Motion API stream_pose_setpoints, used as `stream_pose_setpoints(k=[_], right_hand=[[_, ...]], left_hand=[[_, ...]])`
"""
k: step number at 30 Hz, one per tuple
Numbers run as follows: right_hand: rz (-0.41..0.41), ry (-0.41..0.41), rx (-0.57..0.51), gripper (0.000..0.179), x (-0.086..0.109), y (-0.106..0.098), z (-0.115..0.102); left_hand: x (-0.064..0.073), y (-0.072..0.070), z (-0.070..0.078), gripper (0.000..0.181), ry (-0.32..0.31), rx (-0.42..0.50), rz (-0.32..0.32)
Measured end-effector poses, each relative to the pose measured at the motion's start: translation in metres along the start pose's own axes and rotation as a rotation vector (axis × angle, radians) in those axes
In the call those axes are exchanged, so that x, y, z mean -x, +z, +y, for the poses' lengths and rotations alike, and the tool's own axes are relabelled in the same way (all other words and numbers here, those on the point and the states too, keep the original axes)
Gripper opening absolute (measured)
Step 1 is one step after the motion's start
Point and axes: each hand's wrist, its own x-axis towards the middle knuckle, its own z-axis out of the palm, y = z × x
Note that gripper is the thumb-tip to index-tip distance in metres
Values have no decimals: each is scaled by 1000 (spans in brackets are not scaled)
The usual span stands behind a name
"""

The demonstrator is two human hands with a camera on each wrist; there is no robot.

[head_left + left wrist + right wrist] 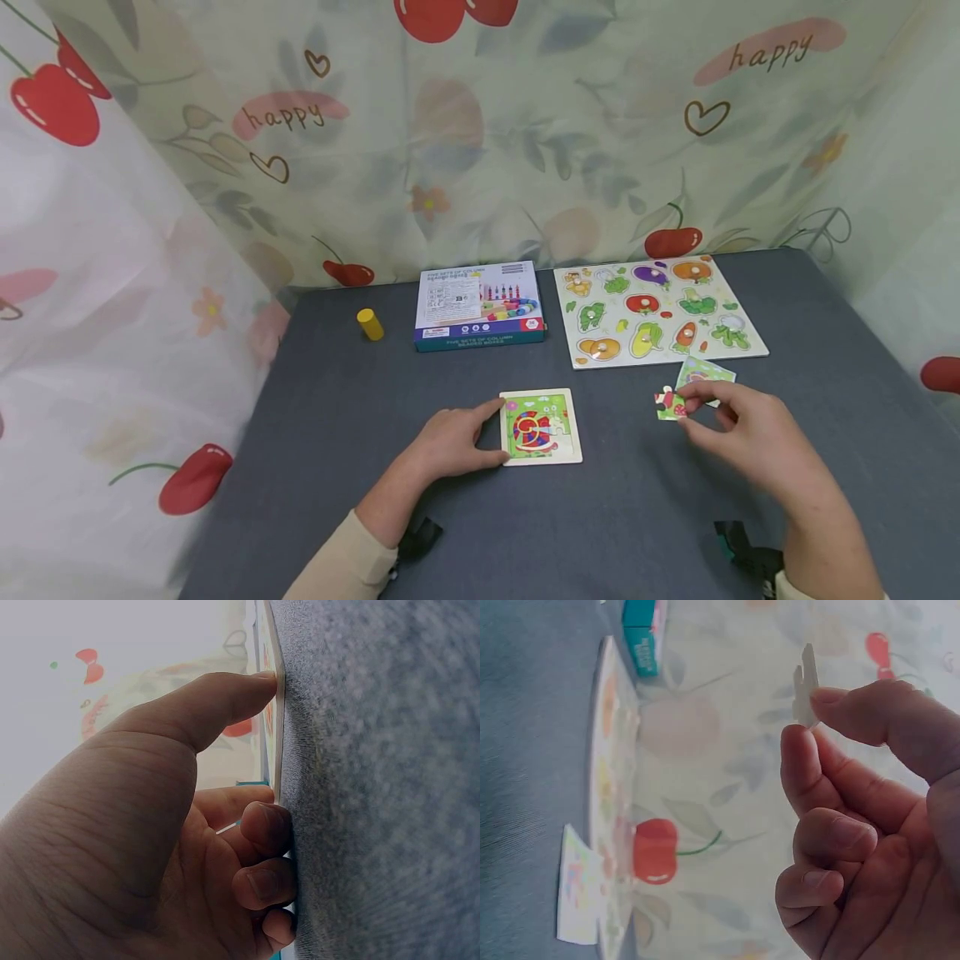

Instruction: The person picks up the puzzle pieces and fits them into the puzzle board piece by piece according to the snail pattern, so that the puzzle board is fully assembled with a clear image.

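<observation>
In the head view, a small square jigsaw puzzle (537, 427) with a pale frame and a colourful snail picture lies flat on the table. My left hand (450, 442) touches its left edge, index finger near the upper corner and thumb near the lower one; the other fingers curl beneath in the left wrist view. My right hand (750, 425) pinches a green and red jigsaw piece (667, 405) between thumb and index finger, raised above the table. The right wrist view shows that piece (805, 686) edge-on. Behind the right hand lies a printed picture card (703, 372), partly covered by the fingers.
A vegetable peg board (626, 328) lies at the back right, beside a bead-set box (480, 305). A yellow cylinder (370, 324) stands at the back left. The dark grey table (315, 417) meets a patterned curtain at its back.
</observation>
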Motion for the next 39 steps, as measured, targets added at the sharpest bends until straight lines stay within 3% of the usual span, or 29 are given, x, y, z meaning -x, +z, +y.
stream_pose_setpoints(k=[13,25,39], right_hand=[[58,-126,-81,25,-4,-4,-29],[-46,-186,-301,26,-12,12,-50],[-158,-130,-366,27,-24,57,-51]], left_hand=[[-1,2,0,87,-8,-6,0],[-1,3,0,86,-6,-4,7],[-1,1,0,86,-10,2,6]])
